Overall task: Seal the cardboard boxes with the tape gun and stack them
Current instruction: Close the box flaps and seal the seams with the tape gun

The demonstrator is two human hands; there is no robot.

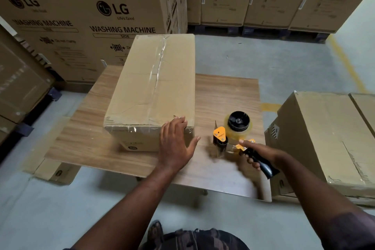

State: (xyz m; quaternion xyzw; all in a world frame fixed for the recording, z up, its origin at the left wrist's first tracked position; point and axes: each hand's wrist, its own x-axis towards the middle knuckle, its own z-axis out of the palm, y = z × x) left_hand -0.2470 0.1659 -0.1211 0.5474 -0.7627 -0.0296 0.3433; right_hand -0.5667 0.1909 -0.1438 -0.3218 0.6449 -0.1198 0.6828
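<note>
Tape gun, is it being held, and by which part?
Yes. The right hand grips the tape gun by its black handle. The left hand holds nothing; it rests open on the near edge of the cardboard box.

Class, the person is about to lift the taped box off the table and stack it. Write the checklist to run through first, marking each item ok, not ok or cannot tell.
1. Top seam of the near box taped end to end: ok.
2. Its bottom seam taped: cannot tell, hidden.
3. The left hand placed on the near box: ok, it rests open on the near right corner.
4. The right hand free for lifting: not ok, it grips the tape gun by the handle.
5. The tape gun parked on the table: cannot tell, blurred.
6. The floor box on the right closed on top: ok.
</note>
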